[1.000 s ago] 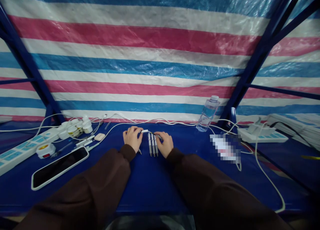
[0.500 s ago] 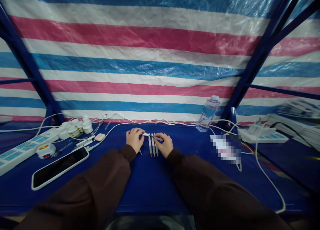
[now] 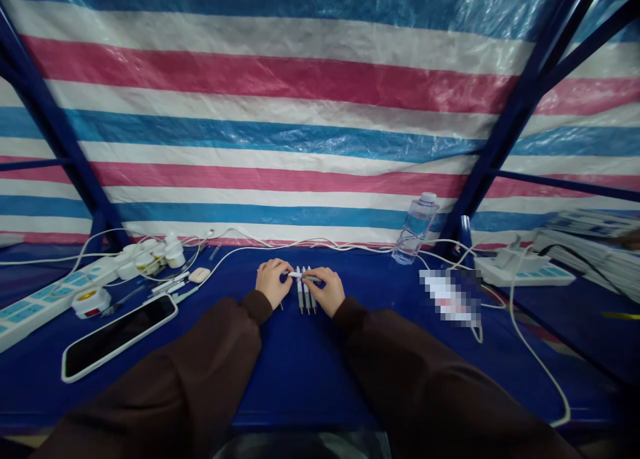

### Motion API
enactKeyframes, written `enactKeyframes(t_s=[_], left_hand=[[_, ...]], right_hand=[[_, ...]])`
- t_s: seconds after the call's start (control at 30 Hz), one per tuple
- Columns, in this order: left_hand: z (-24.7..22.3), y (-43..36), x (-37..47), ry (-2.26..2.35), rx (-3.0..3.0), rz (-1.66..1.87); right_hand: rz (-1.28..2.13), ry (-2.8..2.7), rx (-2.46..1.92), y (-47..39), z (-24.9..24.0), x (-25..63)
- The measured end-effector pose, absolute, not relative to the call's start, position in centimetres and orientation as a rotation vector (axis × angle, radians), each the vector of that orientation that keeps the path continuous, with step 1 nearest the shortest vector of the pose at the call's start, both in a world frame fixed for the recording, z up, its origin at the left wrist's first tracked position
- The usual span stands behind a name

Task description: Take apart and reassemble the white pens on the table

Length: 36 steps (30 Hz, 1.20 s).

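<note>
Between my two hands a white and grey pen (image 3: 299,275) is held crosswise, its parts meeting or nearly so. My left hand (image 3: 273,283) pinches the white end, and my right hand (image 3: 326,290) grips the grey end. Beneath it, three white and grey pens (image 3: 307,300) lie side by side on the blue table (image 3: 300,366), their tips toward me. A small thin piece (image 3: 281,306) shows beside my left wrist, mostly hidden.
At left are a phone (image 3: 119,336), a power strip (image 3: 55,304), white bottles (image 3: 174,251), a white case (image 3: 199,275) and cables. At right stand a clear bottle (image 3: 415,230), another power strip (image 3: 530,272) and stacked papers (image 3: 585,252).
My hands have come closer together. The white part in my left hand and the grey part in my right, apart before, now line up and appear joined.
</note>
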<state>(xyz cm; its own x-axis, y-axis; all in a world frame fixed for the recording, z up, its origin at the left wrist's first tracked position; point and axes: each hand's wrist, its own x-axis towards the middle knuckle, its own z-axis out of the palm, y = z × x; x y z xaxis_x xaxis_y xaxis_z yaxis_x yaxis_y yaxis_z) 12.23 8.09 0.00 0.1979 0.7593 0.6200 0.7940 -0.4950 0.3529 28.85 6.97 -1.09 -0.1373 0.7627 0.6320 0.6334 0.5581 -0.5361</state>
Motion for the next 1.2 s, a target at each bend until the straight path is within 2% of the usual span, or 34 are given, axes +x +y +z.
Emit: enactKeyframes(t_s=[0.7,1.07,1.2], left_hand=[[-0.2,8.4,12.3,-1.443,-2.522,-1.251],[0.3,8.1,12.0,-1.702,-2.340,-1.407],[0.6,7.9,12.0,-1.754,-2.339,-1.397]], right_hand=[[0.299,-1.824,-1.154,7.1,-1.0,28.8],[0.732,-1.432,-1.116,8.3,-2.1,28.9],[0.767,-1.393,-1.085,8.5,-2.1,29.0]])
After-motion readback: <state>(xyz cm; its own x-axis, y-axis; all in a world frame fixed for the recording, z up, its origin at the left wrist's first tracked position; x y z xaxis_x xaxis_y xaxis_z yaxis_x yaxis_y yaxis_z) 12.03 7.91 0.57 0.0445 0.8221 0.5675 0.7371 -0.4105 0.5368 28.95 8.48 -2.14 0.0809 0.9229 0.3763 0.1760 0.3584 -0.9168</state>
